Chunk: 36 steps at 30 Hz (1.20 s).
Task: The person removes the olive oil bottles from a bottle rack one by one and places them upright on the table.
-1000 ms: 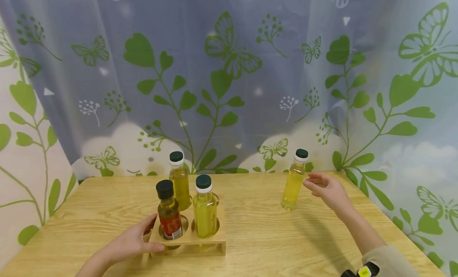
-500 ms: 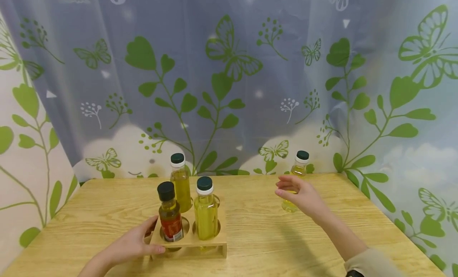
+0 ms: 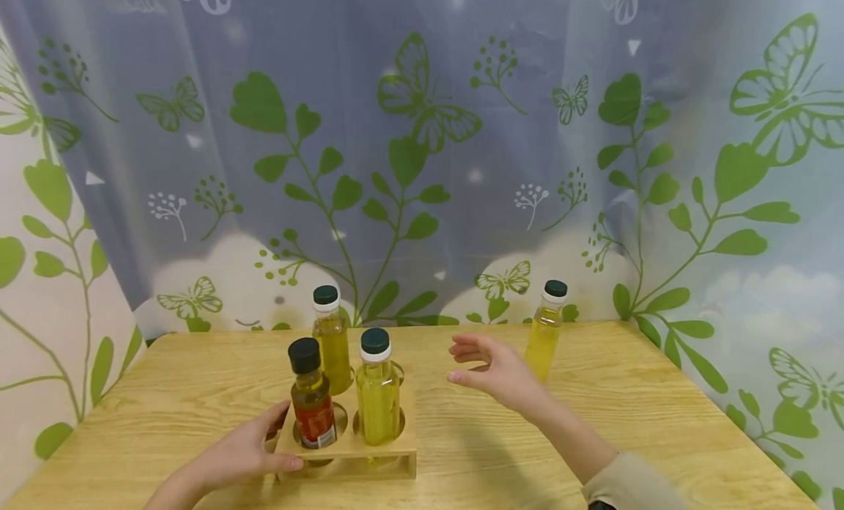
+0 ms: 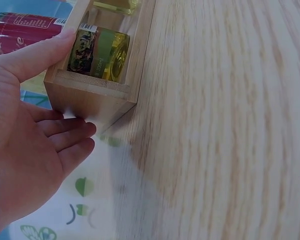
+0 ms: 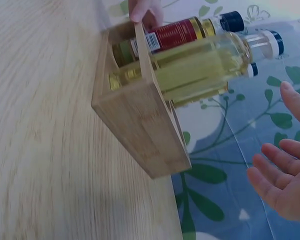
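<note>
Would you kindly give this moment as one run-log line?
left hand: holds rack; rack: three bottles; right hand: empty; fourth bottle: on table

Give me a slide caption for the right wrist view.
Right hand, holding nothing, near a wooden rack of capped bottles that the left hand holds at its far end.

Here on the red label (image 4: 27, 32) of the black-capped bottle (image 3: 311, 389) I catch pale letters, what looks like "ve", with finer lines too small for me. Lower down, a green label (image 4: 104, 52) gives me "00ml", the digit before it unclear, and now a barcode (image 5: 152, 41) shows, its numbers beyond my reading.
</note>
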Each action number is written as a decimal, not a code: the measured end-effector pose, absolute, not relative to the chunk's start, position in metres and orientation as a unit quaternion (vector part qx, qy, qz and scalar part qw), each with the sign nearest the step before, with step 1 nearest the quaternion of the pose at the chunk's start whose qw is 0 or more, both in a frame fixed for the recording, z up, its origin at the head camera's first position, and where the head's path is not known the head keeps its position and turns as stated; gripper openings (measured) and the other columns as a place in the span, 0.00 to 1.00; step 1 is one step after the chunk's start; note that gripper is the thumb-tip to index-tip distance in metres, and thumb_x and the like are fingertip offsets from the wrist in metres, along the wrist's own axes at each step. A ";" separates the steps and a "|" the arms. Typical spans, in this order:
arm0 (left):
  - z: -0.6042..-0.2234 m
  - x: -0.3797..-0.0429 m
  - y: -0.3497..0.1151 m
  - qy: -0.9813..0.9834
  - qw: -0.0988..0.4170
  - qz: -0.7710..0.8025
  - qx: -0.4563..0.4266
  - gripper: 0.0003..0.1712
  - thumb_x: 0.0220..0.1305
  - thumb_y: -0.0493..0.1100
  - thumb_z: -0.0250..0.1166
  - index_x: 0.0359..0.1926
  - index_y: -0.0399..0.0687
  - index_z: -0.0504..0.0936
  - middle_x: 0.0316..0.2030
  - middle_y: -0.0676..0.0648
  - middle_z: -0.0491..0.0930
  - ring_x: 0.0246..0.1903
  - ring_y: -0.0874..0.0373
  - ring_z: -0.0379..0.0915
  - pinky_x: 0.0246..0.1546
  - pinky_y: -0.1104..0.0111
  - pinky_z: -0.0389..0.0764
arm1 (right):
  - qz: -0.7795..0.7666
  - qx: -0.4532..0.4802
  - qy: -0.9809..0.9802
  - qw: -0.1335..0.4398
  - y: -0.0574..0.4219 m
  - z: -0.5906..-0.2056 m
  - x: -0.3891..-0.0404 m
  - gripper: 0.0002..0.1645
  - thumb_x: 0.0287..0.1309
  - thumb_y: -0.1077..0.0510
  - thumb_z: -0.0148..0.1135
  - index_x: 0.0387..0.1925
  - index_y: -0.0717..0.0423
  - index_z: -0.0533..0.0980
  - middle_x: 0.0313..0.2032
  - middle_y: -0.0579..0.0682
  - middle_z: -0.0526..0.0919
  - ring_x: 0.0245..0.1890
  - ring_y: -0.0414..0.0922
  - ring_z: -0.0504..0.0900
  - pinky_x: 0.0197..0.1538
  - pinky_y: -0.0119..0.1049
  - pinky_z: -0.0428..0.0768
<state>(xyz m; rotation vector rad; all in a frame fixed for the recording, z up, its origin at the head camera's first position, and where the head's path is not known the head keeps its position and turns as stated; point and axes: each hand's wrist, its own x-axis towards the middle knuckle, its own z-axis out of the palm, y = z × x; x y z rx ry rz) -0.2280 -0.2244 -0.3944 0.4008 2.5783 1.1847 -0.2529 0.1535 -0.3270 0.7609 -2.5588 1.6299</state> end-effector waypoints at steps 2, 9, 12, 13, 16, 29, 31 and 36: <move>-0.394 -0.228 -0.224 0.891 0.137 0.409 0.140 0.57 0.52 0.54 0.70 0.66 0.21 0.47 0.62 0.21 0.54 0.56 0.29 0.61 0.53 0.41 0.65 | 0.525 0.255 -0.812 0.001 0.145 -0.329 -0.254 0.36 0.53 0.56 0.68 0.60 0.68 0.66 0.52 0.63 0.75 0.52 0.56 0.74 0.49 0.41 0.78; -0.394 -0.231 -0.224 0.893 0.143 0.401 0.145 0.56 0.54 0.53 0.68 0.66 0.20 0.46 0.62 0.20 0.53 0.55 0.28 0.61 0.52 0.41 0.65 | 0.534 0.288 -0.795 -0.018 0.117 -0.335 -0.254 0.38 0.51 0.58 0.69 0.60 0.69 0.65 0.52 0.62 0.75 0.51 0.55 0.74 0.50 0.45 0.77; -0.394 -0.231 -0.224 0.892 0.144 0.403 0.148 0.56 0.54 0.53 0.68 0.65 0.19 0.46 0.61 0.20 0.53 0.55 0.28 0.61 0.52 0.41 0.66 | 0.537 0.296 -0.790 -0.019 0.107 -0.337 -0.253 0.38 0.51 0.58 0.69 0.60 0.68 0.65 0.52 0.61 0.75 0.51 0.55 0.74 0.51 0.49 0.75; -0.394 -0.231 -0.224 0.891 0.144 0.404 0.148 0.57 0.54 0.53 0.68 0.65 0.19 0.46 0.61 0.20 0.53 0.55 0.28 0.61 0.52 0.41 0.65 | 0.539 0.297 -0.788 -0.021 0.105 -0.337 -0.252 0.38 0.50 0.58 0.69 0.60 0.68 0.65 0.53 0.61 0.75 0.51 0.55 0.74 0.52 0.49 0.75; -0.394 -0.230 -0.223 0.889 0.145 0.409 0.145 0.57 0.53 0.53 0.69 0.65 0.19 0.46 0.62 0.20 0.52 0.56 0.28 0.60 0.53 0.41 0.65 | 0.541 0.300 -0.785 -0.033 0.097 -0.338 -0.251 0.39 0.50 0.58 0.70 0.61 0.67 0.65 0.53 0.60 0.75 0.51 0.54 0.74 0.51 0.48 0.76; -0.395 -0.230 -0.223 0.883 0.154 0.421 0.138 0.57 0.53 0.53 0.69 0.66 0.20 0.46 0.63 0.20 0.49 0.56 0.27 0.58 0.54 0.41 0.64 | 0.520 0.278 -0.806 -0.050 0.073 -0.345 -0.245 0.42 0.44 0.59 0.74 0.61 0.64 0.67 0.47 0.53 0.78 0.47 0.49 0.75 0.40 0.31 0.80; -0.395 -0.230 -0.223 0.883 0.154 0.420 0.139 0.57 0.53 0.53 0.69 0.66 0.19 0.46 0.63 0.20 0.49 0.56 0.27 0.58 0.54 0.41 0.64 | 0.516 0.268 -0.813 -0.040 0.070 -0.345 -0.245 0.40 0.43 0.58 0.74 0.59 0.64 0.68 0.46 0.52 0.78 0.47 0.50 0.76 0.39 0.31 0.80; -0.395 -0.230 -0.223 0.885 0.153 0.420 0.130 0.57 0.53 0.53 0.69 0.66 0.20 0.46 0.62 0.20 0.50 0.56 0.27 0.59 0.54 0.41 0.64 | 0.496 0.252 -0.831 -0.015 0.066 -0.347 -0.246 0.36 0.43 0.54 0.74 0.55 0.61 0.72 0.41 0.48 0.80 0.44 0.48 0.77 0.38 0.32 0.79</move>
